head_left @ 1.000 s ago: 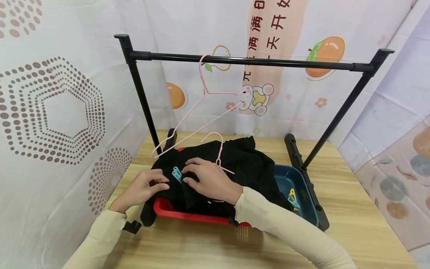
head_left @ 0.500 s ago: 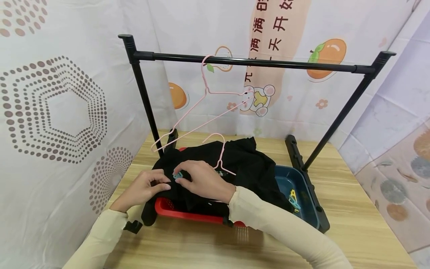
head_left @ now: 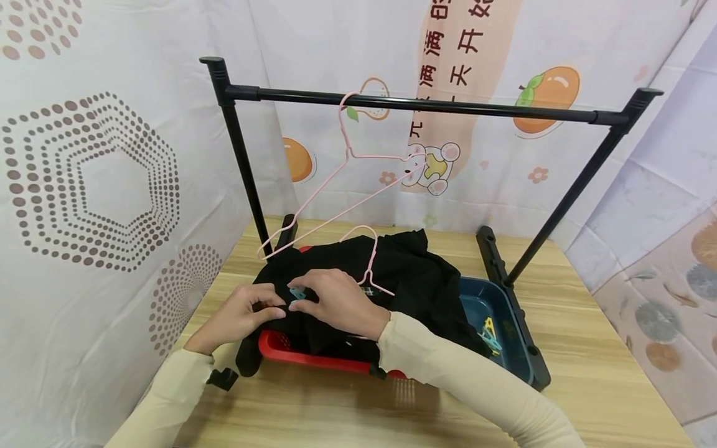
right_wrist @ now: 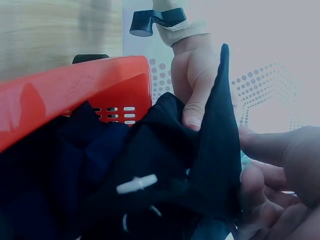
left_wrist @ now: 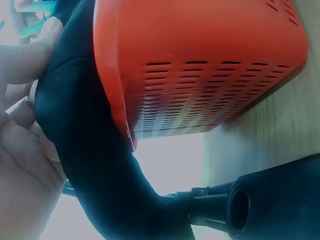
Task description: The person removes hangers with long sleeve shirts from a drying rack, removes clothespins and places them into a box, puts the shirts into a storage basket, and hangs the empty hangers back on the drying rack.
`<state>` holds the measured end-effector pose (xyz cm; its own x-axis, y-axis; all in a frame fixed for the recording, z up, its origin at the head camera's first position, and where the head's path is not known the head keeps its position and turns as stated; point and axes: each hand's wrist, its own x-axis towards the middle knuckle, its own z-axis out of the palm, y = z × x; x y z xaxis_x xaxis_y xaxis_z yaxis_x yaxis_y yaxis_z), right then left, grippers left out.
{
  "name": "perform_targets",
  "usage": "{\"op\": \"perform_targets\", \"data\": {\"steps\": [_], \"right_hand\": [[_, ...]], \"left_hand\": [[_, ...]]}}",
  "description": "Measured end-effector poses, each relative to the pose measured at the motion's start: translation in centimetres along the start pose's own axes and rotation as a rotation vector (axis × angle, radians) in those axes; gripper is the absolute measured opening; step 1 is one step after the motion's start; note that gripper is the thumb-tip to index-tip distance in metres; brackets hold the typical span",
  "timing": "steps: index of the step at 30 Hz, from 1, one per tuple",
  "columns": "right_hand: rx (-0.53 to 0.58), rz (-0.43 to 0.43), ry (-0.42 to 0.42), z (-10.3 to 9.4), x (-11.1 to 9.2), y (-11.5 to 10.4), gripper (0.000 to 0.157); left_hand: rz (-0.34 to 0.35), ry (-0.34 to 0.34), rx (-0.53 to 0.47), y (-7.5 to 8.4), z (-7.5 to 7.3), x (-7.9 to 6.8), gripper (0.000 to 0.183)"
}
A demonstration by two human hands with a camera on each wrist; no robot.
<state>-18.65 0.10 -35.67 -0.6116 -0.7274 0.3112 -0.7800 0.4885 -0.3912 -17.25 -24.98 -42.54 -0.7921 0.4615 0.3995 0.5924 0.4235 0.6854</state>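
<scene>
My left hand (head_left: 238,314) pinches the edge of a black garment (head_left: 426,280) between thumb and fingers, as the left wrist view also shows. Close beside it, my right hand (head_left: 342,302) has thumb and index finger at the two ends of a blue clothespin (head_left: 297,292), pinching it. The clothespin stands at the cloth, partly covered by the fingers; a teal bit of it (right_wrist: 245,160) shows in the right wrist view. A pink hanger (head_left: 370,261) pokes its hook out of the garment, which bears a small white print.
The garment lies over a red basket (head_left: 319,359). To the right, a blue tray (head_left: 518,342) holds yellow and blue clothespins (head_left: 490,336). A black rack's bar (head_left: 476,108) spans above, with another pink hanger (head_left: 348,149) hooked on it. Patterned curtains (head_left: 112,186) stand behind and beside.
My right thumb and index finger, earlier spread beside the clothespin, have moved left and closed on it. My left hand stays at the cloth edge.
</scene>
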Motion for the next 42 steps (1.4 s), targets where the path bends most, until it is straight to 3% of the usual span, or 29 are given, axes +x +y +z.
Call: {"op": "perform_targets", "data": {"steps": [5, 14, 28, 37, 42], "right_hand": [[-0.009, -0.009, 0.016, 0.3, 0.0, -0.1, 0.037], [0.042, -0.060, 0.128, 1.3, -0.4, 0.2, 0.025], [0.016, -0.256, 0.264, 2.3, -0.2, 0.9, 0.008], [0.109, -0.251, 0.339, 2.9, -0.1, 1.2, 0.009], [0.141, -0.248, 0.340, 2.8, -0.2, 1.2, 0.007]], "left_hand": [[0.002, 0.005, 0.002, -0.1, 0.0, -0.1, 0.024], [0.002, -0.004, -0.006, -0.1, -0.1, 0.1, 0.022], [0.019, -0.010, -0.008, 0.2, -0.2, 0.2, 0.021], [0.011, 0.002, 0.006, 0.0, 0.0, 0.0, 0.020], [0.007, 0.002, -0.009, 0.1, 0.1, 0.0, 0.020]]}}
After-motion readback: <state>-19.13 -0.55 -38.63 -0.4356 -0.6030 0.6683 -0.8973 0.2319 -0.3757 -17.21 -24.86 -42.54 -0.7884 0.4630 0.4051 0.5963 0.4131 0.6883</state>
